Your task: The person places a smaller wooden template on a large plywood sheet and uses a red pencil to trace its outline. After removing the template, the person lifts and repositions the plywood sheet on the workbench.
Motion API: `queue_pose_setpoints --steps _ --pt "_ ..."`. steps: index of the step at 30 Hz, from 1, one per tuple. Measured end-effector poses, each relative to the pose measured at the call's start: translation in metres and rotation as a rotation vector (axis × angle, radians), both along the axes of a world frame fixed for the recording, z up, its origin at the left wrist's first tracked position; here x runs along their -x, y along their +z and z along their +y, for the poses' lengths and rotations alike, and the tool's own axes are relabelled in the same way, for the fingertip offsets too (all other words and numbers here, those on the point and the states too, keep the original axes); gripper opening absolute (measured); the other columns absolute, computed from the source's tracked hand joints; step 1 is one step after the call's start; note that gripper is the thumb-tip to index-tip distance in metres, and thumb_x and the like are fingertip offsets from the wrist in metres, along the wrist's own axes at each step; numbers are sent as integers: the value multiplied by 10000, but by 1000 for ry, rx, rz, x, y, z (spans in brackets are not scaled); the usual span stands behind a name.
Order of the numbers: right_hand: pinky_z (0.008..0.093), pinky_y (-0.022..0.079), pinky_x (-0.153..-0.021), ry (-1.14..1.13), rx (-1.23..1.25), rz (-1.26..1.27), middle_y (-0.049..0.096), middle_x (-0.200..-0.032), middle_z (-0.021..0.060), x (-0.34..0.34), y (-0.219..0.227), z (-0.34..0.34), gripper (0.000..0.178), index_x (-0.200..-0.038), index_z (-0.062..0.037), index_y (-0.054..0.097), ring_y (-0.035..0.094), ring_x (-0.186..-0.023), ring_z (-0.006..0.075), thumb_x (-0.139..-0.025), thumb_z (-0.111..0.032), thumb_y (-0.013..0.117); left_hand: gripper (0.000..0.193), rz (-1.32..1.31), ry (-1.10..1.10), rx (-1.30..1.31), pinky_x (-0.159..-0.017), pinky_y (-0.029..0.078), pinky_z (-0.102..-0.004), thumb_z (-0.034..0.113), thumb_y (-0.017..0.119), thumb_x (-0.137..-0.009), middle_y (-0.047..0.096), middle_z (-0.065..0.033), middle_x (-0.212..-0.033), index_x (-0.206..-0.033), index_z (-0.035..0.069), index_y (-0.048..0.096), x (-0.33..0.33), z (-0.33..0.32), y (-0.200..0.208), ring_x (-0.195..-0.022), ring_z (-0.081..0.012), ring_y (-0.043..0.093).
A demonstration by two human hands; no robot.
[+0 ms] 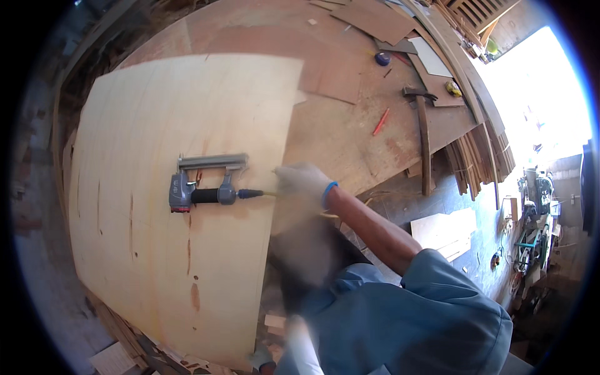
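A large pale wooden sheet [156,125] with brown streaks lies on the worktable. On it rests a grey and black nail gun [203,184] on its side, its yellow air hose [269,194] leading toward my right hand. My right hand [304,184], in a light glove with a blue wristband, is at the sheet's right edge. Motion smears its fingers, so I cannot make out what, if anything, it holds. My left hand [263,356], also gloved, is beside the sheet's near right corner, mostly cut off by the lower picture edge; its fingers are unclear.
A hammer [424,134], a red pen [381,122], a round dark blue object [382,59] and a yellow tape measure [453,89] lie on the brown worktable [337,134]. Stacked wood strips [472,162] line its right side. White boards [445,231] lie on the floor.
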State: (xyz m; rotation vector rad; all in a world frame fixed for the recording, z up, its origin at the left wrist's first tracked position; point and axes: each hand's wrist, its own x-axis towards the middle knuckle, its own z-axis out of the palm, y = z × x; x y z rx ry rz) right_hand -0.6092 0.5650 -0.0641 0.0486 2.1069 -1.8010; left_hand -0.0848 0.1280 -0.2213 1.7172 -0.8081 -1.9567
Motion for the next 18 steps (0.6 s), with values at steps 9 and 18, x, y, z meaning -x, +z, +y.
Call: queue_pose_setpoints --steps 9,18 --pt "416 509 -870 -233 -953 260 710 -1038 201 174 1 232 480 -1037 -31 700 677 -1018 339 -864 -471 618 563 145 142 -44 -980 471 -463 453 533 -916 588 -148 -1335 -1281 24 558 34 21 -11 -1220 -310 539" --pt "458 484 -944 -316 -1016 169 669 -1185 200 299 -7 268 492 -1120 -65 685 622 -1136 362 -842 -461 599 615 293 182 -37 -999 455 -466 519 491 -910 578 -143 -1363 -1292 43 566 51 29 -40 -1263 -315 511"
